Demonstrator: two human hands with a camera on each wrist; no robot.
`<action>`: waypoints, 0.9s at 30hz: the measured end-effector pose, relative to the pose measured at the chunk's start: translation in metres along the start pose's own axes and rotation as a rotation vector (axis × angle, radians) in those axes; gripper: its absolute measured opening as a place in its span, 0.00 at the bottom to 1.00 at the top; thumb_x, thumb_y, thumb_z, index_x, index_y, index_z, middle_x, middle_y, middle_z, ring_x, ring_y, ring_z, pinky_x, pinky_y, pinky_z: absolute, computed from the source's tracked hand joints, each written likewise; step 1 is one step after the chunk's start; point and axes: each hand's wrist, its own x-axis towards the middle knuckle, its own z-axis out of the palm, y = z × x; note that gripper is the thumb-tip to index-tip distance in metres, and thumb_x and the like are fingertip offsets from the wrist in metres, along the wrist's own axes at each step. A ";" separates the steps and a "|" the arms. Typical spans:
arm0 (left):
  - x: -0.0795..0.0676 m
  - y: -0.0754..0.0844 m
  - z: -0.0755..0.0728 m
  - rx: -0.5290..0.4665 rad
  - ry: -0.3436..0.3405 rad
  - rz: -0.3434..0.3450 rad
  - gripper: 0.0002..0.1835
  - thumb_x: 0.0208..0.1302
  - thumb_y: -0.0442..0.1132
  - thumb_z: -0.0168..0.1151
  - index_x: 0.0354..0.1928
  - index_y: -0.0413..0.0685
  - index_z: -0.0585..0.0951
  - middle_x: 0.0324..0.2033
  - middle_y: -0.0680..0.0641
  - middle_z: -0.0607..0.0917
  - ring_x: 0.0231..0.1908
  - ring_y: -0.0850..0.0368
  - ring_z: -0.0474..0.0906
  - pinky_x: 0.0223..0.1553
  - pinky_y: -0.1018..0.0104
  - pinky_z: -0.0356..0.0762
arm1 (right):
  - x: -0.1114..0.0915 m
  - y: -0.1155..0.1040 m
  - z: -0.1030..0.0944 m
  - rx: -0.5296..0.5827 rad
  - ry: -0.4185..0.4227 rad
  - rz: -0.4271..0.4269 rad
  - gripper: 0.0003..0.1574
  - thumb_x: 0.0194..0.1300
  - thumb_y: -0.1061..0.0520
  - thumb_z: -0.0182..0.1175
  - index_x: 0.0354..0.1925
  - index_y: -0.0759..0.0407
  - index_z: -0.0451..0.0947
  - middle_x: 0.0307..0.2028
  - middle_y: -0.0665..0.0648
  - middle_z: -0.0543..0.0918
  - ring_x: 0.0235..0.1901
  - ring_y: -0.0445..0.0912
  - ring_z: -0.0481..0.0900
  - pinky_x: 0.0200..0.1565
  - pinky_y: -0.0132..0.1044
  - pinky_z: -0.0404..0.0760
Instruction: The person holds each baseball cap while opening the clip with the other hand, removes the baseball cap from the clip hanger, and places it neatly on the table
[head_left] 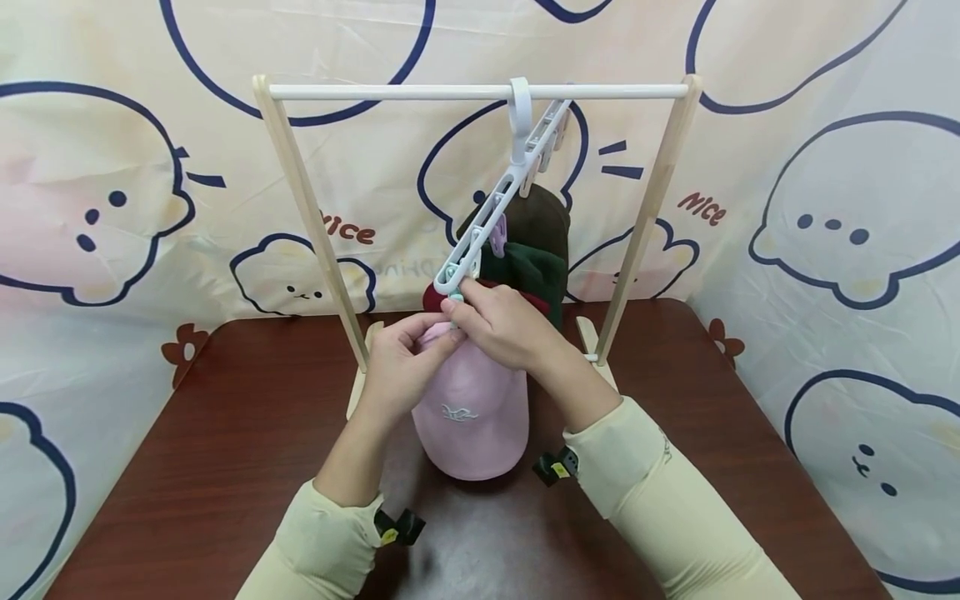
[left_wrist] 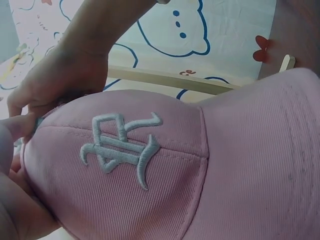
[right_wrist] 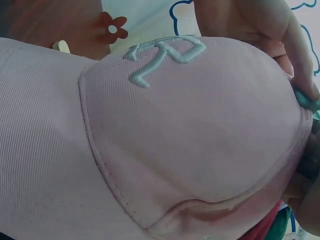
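Pink cap (head_left: 480,412) hangs brim-down just below both hands, w/ L hand (head_left: 405,360) pinching its upper edge & R hand (head_left: 507,323) gripping teal clip (head_left: 456,297) on white hanger (head_left: 517,164) just beyond.

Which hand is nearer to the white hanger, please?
Right: the right hand is at the near end of the hanger, while the left hand is just below it, holding the pink cap.

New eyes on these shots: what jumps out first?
The pink cap, central in the head view and filling much of both wrist views, its top pinched by the left hand. Above the cap, a white hanger hangs from the rod, with darker caps behind. Cartoon faces cover the cloth around the table.
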 end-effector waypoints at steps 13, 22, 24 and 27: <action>-0.001 0.000 -0.008 0.050 0.031 0.026 0.11 0.56 0.37 0.73 0.41 0.40 0.88 0.34 0.42 0.89 0.31 0.66 0.81 0.33 0.75 0.79 | 0.000 0.005 0.010 0.360 0.006 0.079 0.26 0.77 0.44 0.40 0.56 0.57 0.75 0.52 0.57 0.79 0.52 0.46 0.74 0.58 0.47 0.76; -0.003 -0.004 -0.015 0.064 -0.020 0.018 0.13 0.58 0.37 0.72 0.45 0.42 0.87 0.39 0.43 0.89 0.35 0.64 0.80 0.36 0.75 0.79 | 0.001 0.006 0.010 0.537 0.048 0.080 0.17 0.76 0.51 0.49 0.47 0.60 0.81 0.36 0.58 0.76 0.43 0.48 0.75 0.44 0.38 0.77; -0.003 -0.005 -0.015 0.038 -0.010 0.022 0.13 0.58 0.36 0.72 0.46 0.43 0.86 0.40 0.43 0.89 0.37 0.63 0.81 0.38 0.75 0.80 | 0.001 0.004 0.010 0.611 0.068 0.086 0.17 0.75 0.54 0.52 0.46 0.65 0.82 0.37 0.59 0.79 0.42 0.48 0.76 0.45 0.37 0.79; -0.004 -0.006 -0.014 -0.043 0.020 0.009 0.15 0.57 0.33 0.72 0.47 0.41 0.85 0.40 0.44 0.89 0.38 0.62 0.83 0.41 0.73 0.82 | 0.002 0.002 0.011 0.760 0.077 0.121 0.18 0.73 0.58 0.54 0.46 0.72 0.82 0.41 0.62 0.83 0.43 0.48 0.79 0.51 0.38 0.82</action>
